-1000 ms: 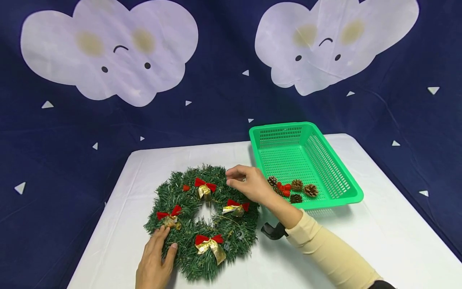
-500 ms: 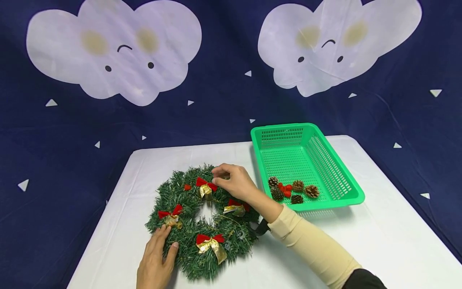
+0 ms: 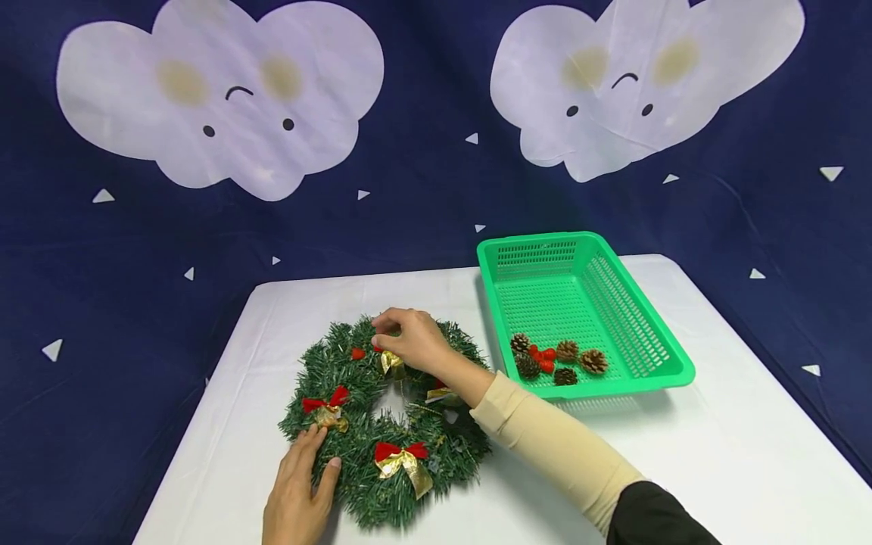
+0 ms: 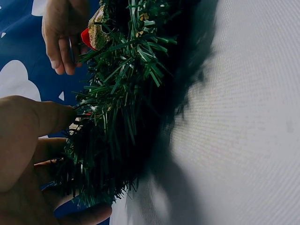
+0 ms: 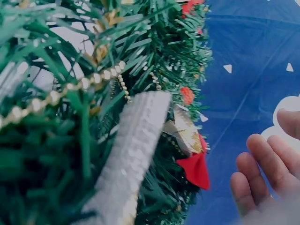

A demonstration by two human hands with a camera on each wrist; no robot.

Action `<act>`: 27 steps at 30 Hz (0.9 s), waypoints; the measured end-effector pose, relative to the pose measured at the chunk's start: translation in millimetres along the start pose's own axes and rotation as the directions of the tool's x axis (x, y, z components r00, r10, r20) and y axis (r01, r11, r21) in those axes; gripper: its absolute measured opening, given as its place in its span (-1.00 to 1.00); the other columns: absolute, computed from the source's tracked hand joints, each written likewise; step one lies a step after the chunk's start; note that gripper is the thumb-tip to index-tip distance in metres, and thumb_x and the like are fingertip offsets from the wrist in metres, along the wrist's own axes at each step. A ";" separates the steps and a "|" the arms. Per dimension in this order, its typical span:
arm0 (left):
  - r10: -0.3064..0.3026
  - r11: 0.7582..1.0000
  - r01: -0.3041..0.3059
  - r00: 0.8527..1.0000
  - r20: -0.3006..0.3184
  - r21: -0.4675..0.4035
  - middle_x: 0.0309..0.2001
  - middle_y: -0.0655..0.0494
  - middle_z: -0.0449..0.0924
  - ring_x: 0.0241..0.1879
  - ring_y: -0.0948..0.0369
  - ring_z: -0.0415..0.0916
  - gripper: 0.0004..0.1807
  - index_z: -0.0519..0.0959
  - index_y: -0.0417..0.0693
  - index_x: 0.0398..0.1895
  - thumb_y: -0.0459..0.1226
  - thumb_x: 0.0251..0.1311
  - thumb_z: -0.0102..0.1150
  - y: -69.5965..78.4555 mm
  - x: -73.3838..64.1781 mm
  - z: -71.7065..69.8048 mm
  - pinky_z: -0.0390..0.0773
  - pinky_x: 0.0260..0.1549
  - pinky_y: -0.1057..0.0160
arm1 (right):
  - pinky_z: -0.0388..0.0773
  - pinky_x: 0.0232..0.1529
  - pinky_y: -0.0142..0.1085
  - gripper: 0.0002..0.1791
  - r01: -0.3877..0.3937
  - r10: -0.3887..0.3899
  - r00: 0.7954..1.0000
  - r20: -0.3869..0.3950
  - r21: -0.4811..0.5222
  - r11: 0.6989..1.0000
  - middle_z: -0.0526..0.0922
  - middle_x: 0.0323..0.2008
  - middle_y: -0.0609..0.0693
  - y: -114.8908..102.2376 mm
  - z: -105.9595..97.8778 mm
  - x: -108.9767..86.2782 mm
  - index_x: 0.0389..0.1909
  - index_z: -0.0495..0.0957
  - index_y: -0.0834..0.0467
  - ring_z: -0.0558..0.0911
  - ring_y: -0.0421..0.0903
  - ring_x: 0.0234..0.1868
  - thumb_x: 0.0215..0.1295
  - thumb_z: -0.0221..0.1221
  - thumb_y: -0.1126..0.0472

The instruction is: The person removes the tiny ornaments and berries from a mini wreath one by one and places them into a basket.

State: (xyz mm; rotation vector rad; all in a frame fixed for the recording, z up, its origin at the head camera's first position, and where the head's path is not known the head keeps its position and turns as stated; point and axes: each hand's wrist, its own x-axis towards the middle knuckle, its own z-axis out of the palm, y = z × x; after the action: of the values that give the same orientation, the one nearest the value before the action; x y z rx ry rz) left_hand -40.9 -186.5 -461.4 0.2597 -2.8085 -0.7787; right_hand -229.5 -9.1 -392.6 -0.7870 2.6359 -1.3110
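A green tinsel wreath (image 3: 354, 499) lies on the white table, trimmed with red-and-gold bows and a thin gold bead string (image 5: 54, 97). My left hand (image 3: 296, 492) rests on its lower left edge, fingers extended just below the left bow (image 3: 327, 409); the left wrist view shows the thumb (image 4: 51, 117) against the tinsel. Over the top bow (image 3: 391, 365) hovers my right hand (image 3: 412, 341), fingers loosely bent, covering part of that bow. Nothing shows between its fingers (image 5: 262, 157) in the right wrist view. Left of them sits a small red berry (image 3: 357, 353).
A green plastic basket (image 3: 487, 303) stands at the back right. Its near left corner holds several pinecones (image 3: 593, 361) and red berries (image 3: 547, 366). My right forearm crosses over the wreath's right side, partly hiding the right bow (image 3: 439, 392). Behind the table hangs a dark blue cloth.
My right hand has moved left across the wreath's top, from its upper right to over the top bow. The left hand stays on the edge, and the view has shifted slightly.
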 end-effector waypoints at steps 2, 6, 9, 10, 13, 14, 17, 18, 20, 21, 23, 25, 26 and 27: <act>0.002 1.000 -0.002 1.000 -0.002 0.000 0.33 -0.07 0.33 0.33 -0.11 0.20 -0.45 0.38 -0.09 0.30 -0.08 0.29 0.10 -0.2 0.3 0.1 0.38 0.09 -0.27 | 0.57 -0.17 -0.37 -0.66 0.001 -0.001 1.000 0.002 -0.017 1.000 0.69 -0.11 -0.04 0.5 3.4 3.1 0.03 0.58 0.07 0.65 -0.10 -0.09 0.28 0.19 0.04; 0.001 1.000 -0.001 1.000 0.000 -0.004 0.33 -0.07 0.33 0.34 -0.10 0.20 -0.46 0.38 -0.09 0.30 -0.09 0.29 0.10 -0.5 0.8 0.0 0.37 0.10 -0.27 | 0.57 -0.15 -0.34 -0.66 0.006 -0.006 1.000 0.004 -0.071 0.997 0.70 -0.12 -0.04 -0.6 8.9 9.3 0.02 0.59 0.06 0.64 -0.10 -0.11 0.28 0.19 0.04; 0.000 1.000 0.000 1.000 -0.004 -0.003 0.32 -0.07 0.34 0.33 -0.11 0.20 -0.46 0.38 -0.09 0.30 -0.10 0.28 0.11 -0.8 1.1 -0.1 0.37 0.10 -0.26 | 0.58 -0.12 -0.30 -0.67 0.003 -0.002 1.000 0.011 -0.106 0.994 0.70 -0.12 -0.06 -2.1 13.0 13.4 0.02 0.59 0.06 0.64 -0.12 -0.12 0.28 0.19 0.03; -0.001 1.000 0.001 1.000 -0.006 -0.004 0.32 -0.06 0.34 0.33 -0.11 0.20 -0.46 0.38 -0.09 0.30 -0.10 0.28 0.12 -1.0 1.2 0.0 0.38 0.10 -0.25 | 0.59 -0.11 -0.29 -0.67 0.003 -0.002 1.000 0.014 -0.115 0.993 0.70 -0.12 -0.06 -2.4 14.5 14.6 0.02 0.59 0.06 0.64 -0.12 -0.12 0.28 0.19 0.04; -0.005 1.000 0.005 1.000 -0.012 -0.007 0.32 -0.05 0.34 0.34 -0.10 0.21 -0.46 0.38 -0.08 0.30 -0.12 0.27 0.13 -1.5 1.5 0.2 0.38 0.11 -0.25 | 0.58 -0.09 -0.29 -0.67 0.009 -0.006 1.000 0.016 -0.145 0.989 0.70 -0.12 -0.08 -3.3 19.0 18.4 0.02 0.59 0.06 0.64 -0.14 -0.13 0.28 0.19 0.04; -0.006 1.000 0.006 1.000 -0.013 -0.007 0.32 -0.04 0.34 0.34 -0.10 0.21 -0.46 0.38 -0.08 0.30 -0.11 0.27 0.12 -1.7 1.3 0.3 0.38 0.10 -0.25 | 0.57 -0.08 -0.29 -0.68 0.013 -0.011 1.000 0.016 -0.157 0.988 0.71 -0.13 -0.08 -3.3 20.4 19.6 0.01 0.59 0.06 0.64 -0.15 -0.14 0.28 0.19 0.05; 0.008 1.000 -0.008 1.000 -0.022 -0.006 0.32 -0.06 0.35 0.33 -0.10 0.22 -0.46 0.39 -0.08 0.29 -0.10 0.28 0.12 -1.7 0.4 1.0 0.39 0.08 -0.26 | 0.53 0.06 -0.25 -0.69 0.018 -0.015 1.000 0.015 -0.200 0.980 0.72 -0.13 -0.11 -2.6 24.6 22.2 0.00 0.60 0.04 0.64 -0.17 -0.14 0.27 0.20 0.04; 0.016 1.000 -0.016 0.999 -0.029 -0.006 0.31 -0.06 0.36 0.32 -0.10 0.22 -0.47 0.40 -0.08 0.28 -0.10 0.28 0.12 -1.9 0.0 1.4 0.40 0.06 -0.26 | 0.48 0.15 -0.23 -0.69 0.018 -0.015 1.000 0.016 -0.210 0.977 0.72 -0.13 -0.11 -2.2 26.0 22.9 0.00 0.60 0.04 0.65 -0.18 -0.15 0.27 0.20 0.05; 0.034 0.999 -0.034 0.998 -0.045 -0.009 0.29 -0.06 0.38 0.31 -0.10 0.24 -0.47 0.41 -0.09 0.27 -0.11 0.26 0.14 -2.6 -0.9 2.4 0.42 0.03 -0.26 | 0.37 0.31 -0.19 -0.70 0.019 -0.015 1.000 0.017 -0.238 0.971 0.72 -0.14 -0.11 -1.7 28.3 24.0 -0.01 0.60 0.04 0.66 -0.19 -0.14 0.27 0.20 0.06; 0.041 0.999 -0.042 0.998 -0.057 -0.010 0.29 -0.06 0.39 0.30 -0.10 0.25 -0.48 0.42 -0.08 0.26 -0.12 0.25 0.15 -2.9 -1.2 3.1 0.43 0.02 -0.25 | 0.31 0.37 -0.19 -0.69 0.024 -0.020 1.000 0.016 -0.256 0.966 0.72 -0.14 -0.12 -1.7 29.6 24.7 0.00 0.60 0.03 0.67 -0.19 -0.13 0.27 0.21 0.06; 0.052 0.999 -0.053 0.996 -0.073 -0.013 0.28 -0.05 0.40 0.29 -0.09 0.26 -0.48 0.43 -0.07 0.25 -0.14 0.24 0.17 -3.5 -1.5 4.0 0.45 0.00 -0.25 | 0.27 0.40 -0.16 -0.69 0.033 -0.031 0.999 0.011 -0.287 0.957 0.73 -0.14 -0.12 -2.0 32.3 26.1 0.00 0.60 0.03 0.66 -0.17 -0.09 0.26 0.22 0.06; 0.054 0.998 -0.055 0.996 -0.076 -0.013 0.28 -0.05 0.40 0.29 -0.09 0.26 -0.48 0.43 -0.07 0.25 -0.14 0.23 0.17 -4.0 -1.4 4.3 0.45 0.01 -0.25 | 0.30 0.38 -0.15 -0.69 0.049 -0.050 0.999 0.008 -0.325 0.945 0.73 -0.15 -0.12 -2.4 35.3 27.7 0.00 0.61 0.03 0.65 -0.15 -0.05 0.25 0.22 0.06; 0.051 0.999 -0.052 0.996 -0.072 -0.012 0.28 -0.05 0.40 0.30 -0.09 0.26 -0.48 0.43 -0.07 0.26 -0.13 0.24 0.17 -3.9 -1.2 4.1 0.44 0.01 -0.25 | 0.32 0.36 -0.14 -0.69 0.059 -0.061 0.998 0.006 -0.338 0.939 0.73 -0.15 -0.12 -2.7 37.0 28.5 -0.01 0.61 0.02 0.64 -0.14 -0.04 0.25 0.23 0.06; 0.046 0.999 -0.047 0.997 -0.065 -0.011 0.29 -0.05 0.39 0.30 -0.10 0.25 -0.47 0.42 -0.07 0.26 -0.12 0.25 0.16 -3.8 -0.9 3.9 0.44 0.01 -0.26 | 0.37 0.32 -0.14 -0.69 0.069 -0.072 0.997 0.005 -0.352 0.933 0.73 -0.15 -0.12 -2.6 38.8 29.2 -0.01 0.62 0.02 0.63 -0.13 -0.05 0.24 0.23 0.05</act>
State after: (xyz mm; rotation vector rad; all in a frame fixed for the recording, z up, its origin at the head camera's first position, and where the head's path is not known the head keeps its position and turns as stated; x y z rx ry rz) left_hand -40.6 -187.6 -466.8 0.2128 -2.7382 -0.7629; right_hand -241.9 -52.4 -410.9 -0.9267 2.9166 -0.8607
